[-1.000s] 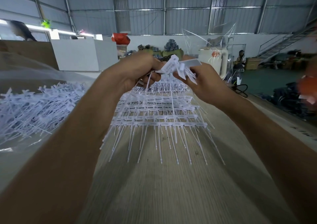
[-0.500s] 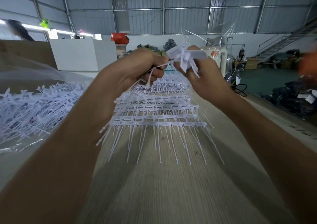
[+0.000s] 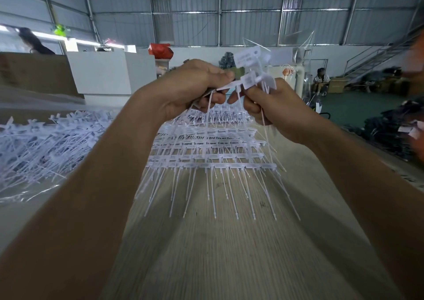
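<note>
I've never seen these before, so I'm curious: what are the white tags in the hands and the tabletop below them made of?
White tags: probably moulded plastic, matte and slightly translucent; their thin tails bend in curves without creasing.
Tabletop: pale wood or a wood-look laminate, matte; fine straight grain lines run along it, but the look alone does not settle which.

Above the table (image 3: 229, 253): two hands, left hand (image 3: 183, 88) and right hand (image 3: 277, 109), with one tag bunch (image 3: 250, 58). On it, one stack of tag strips (image 3: 206, 155); at its left, one loose tag heap (image 3: 46, 143).
</note>
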The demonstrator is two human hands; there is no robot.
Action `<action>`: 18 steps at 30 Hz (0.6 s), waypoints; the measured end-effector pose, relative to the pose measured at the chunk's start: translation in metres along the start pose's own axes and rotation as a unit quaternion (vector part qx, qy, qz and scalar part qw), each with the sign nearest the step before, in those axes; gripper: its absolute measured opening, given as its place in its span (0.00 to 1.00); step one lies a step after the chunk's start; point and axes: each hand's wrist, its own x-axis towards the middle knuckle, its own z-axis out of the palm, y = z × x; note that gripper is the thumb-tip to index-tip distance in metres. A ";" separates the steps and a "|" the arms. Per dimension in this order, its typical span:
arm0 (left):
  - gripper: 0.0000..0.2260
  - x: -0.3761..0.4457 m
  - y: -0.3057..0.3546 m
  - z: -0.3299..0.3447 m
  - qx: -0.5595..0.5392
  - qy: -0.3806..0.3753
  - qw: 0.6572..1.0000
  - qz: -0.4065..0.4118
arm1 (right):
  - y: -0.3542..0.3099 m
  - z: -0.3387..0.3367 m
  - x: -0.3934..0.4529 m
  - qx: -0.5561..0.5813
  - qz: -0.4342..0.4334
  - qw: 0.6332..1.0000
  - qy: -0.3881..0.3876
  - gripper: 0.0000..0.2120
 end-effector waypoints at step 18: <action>0.14 -0.013 0.001 -0.012 0.149 -0.178 0.972 -0.023 | 0.028 -0.019 -0.004 -0.283 0.071 0.956 0.021 0.15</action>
